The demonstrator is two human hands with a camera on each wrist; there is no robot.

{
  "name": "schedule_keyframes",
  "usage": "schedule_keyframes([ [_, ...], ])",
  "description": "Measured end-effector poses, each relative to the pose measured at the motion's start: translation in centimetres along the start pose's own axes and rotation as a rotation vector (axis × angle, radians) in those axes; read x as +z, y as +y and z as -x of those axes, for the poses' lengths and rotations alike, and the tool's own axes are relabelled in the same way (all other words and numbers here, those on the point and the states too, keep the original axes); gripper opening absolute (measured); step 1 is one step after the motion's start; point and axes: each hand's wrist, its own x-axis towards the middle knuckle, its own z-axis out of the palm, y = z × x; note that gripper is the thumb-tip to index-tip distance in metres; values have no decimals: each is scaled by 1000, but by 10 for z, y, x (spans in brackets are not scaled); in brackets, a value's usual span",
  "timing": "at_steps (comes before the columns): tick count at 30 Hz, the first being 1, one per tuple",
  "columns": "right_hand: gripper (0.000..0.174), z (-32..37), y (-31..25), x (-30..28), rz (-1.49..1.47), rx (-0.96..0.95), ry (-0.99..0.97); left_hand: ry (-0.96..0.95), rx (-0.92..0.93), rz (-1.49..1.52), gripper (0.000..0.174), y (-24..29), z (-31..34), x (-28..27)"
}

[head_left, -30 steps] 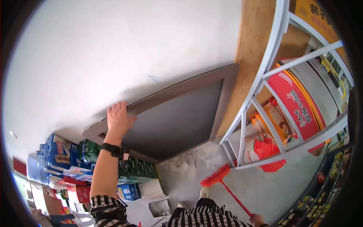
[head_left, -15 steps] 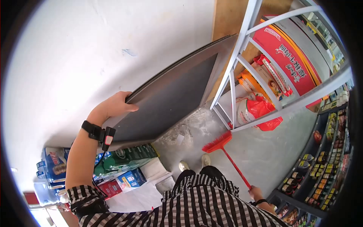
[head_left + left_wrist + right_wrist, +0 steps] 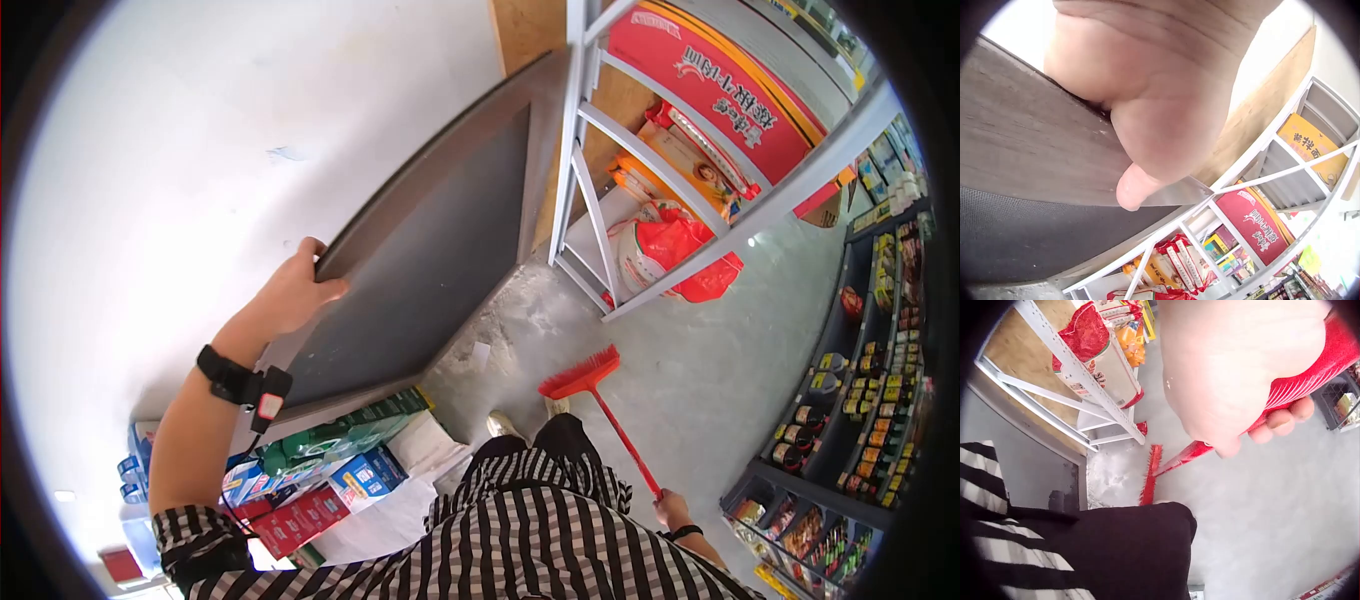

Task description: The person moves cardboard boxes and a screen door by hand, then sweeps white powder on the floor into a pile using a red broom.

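Note:
A large dark panel with a brown-grey frame [image 3: 430, 215] leans by the white wall. My left hand [image 3: 295, 290] grips its upper edge, fingers behind and thumb over the front; in the left wrist view the left hand [image 3: 1147, 94] has its thumb on the frame [image 3: 1041, 137]. My right hand [image 3: 675, 510] holds the red handle of a broom [image 3: 585, 372], whose bristles are near the floor in front of my shoes. The right wrist view shows the right hand [image 3: 1241, 369] with fingers curled round the handle, the broom head [image 3: 1151, 475] beyond it.
A grey metal rack [image 3: 590, 190] stands right of the panel, with red and white bags [image 3: 670, 250] and a red carton [image 3: 720, 80]. Boxes and green packs [image 3: 340, 430] lie at lower left. Shelves of jars [image 3: 870, 370] line the right side.
The panel's top edge has come away from the wall and the panel stands more upright. My left hand has wrapped further round the edge. The view has shifted to the right.

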Motion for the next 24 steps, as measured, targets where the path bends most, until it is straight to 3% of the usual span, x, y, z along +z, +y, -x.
schedule_keyframes([
  [6,26,-13,13,-8,42,-46,-44,13,-81,37,43,48,30,-18],
  [8,26,-24,18,-25,70,-84,-48,-53,-147,80,40,67,44,-21],
  [11,25,-42,22,-59,114,-74,-62,-2,-197,95,37,84,57,-17],
  [17,23,-90,39,-131,244,-224,38,4,-254,204,39,93,82,6],
  [24,24,-104,9,-172,293,-209,36,22,-412,352,37,103,122,33],
])
